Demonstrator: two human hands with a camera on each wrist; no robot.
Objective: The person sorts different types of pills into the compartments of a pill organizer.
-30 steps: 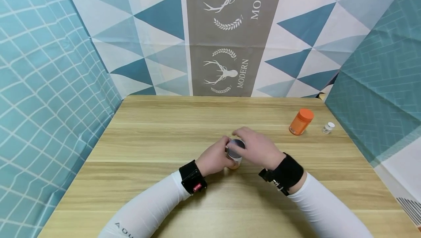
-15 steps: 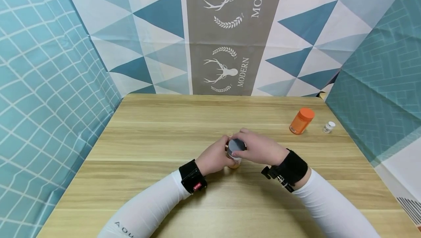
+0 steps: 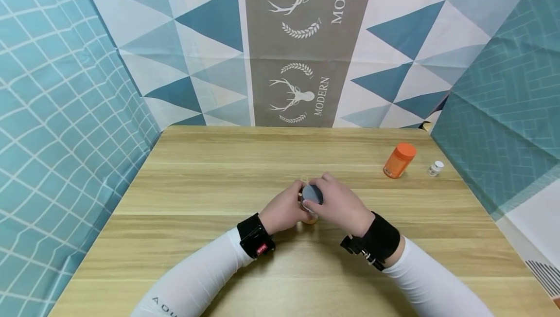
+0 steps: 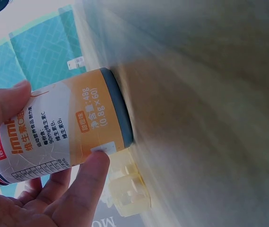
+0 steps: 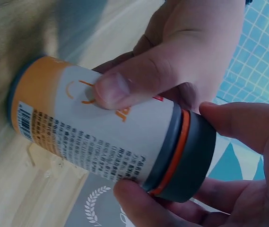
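A supplement bottle (image 4: 63, 127) with a white and orange label stands on the wooden table between my hands. Its dark grey lid (image 3: 312, 195) sits on top, above an orange ring seen in the right wrist view. My left hand (image 3: 283, 211) grips the bottle's body, thumb on one side and fingers on the other. Around the lid's rim, the thumb and fingers of my right hand (image 3: 343, 205) hold on. One right fingertip also touches the label just below the ring. The hands cover most of the bottle in the head view.
An orange bottle (image 3: 399, 161) and a small white bottle (image 3: 435, 168) stand at the table's right rear. Behind the held bottle is a pale see-through plastic piece (image 4: 129, 194), its kind unclear. Patterned cloths hang at the back and both sides.
My right hand's fingers have closed in around the lid. The right wrist shifted slightly right, then back left and nearer as the hand turned. My left hand stays on the bottle.
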